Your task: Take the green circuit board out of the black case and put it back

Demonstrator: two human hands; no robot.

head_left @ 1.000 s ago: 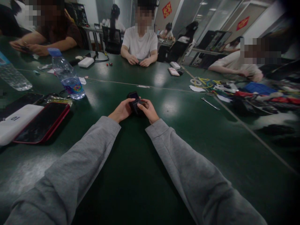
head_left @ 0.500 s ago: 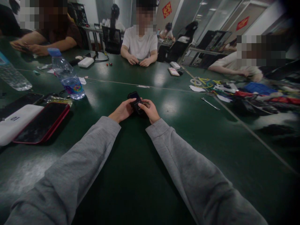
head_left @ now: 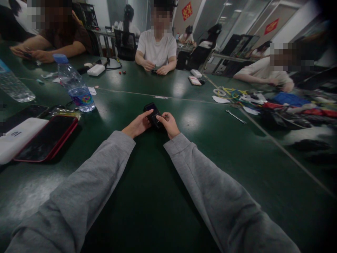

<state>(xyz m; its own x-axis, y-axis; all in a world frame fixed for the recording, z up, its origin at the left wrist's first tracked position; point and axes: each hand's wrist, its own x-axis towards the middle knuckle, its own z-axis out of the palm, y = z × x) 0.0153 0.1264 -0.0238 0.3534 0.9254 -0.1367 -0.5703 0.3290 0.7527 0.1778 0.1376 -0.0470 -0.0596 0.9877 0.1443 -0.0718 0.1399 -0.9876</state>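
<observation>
A small black box-shaped device (head_left: pixel 153 111) is held just above or on the green table, in front of me; its exact kind does not show. My left hand (head_left: pixel 139 123) is closed on its left side, thumb along the top edge. My right hand (head_left: pixel 169 123) grips its right side, with the thumb on the upper face and the index finger bent near the edge. The other fingers of both hands are partly hidden by the device.
To the left lie a red-cased phone (head_left: pixel 48 137), a white power bank (head_left: pixel 22 135) and a plastic bottle (head_left: pixel 76 88). A wrench (head_left: pixel 236 116) and a heap of cables (head_left: pixel 231 93) are on the right. Across the table sits a person in a white shirt (head_left: pixel 156 47).
My right thumb and index finger have shifted slightly on the device's right side. The left hand stays in place. Across the table, the person's hand has lifted a little.
</observation>
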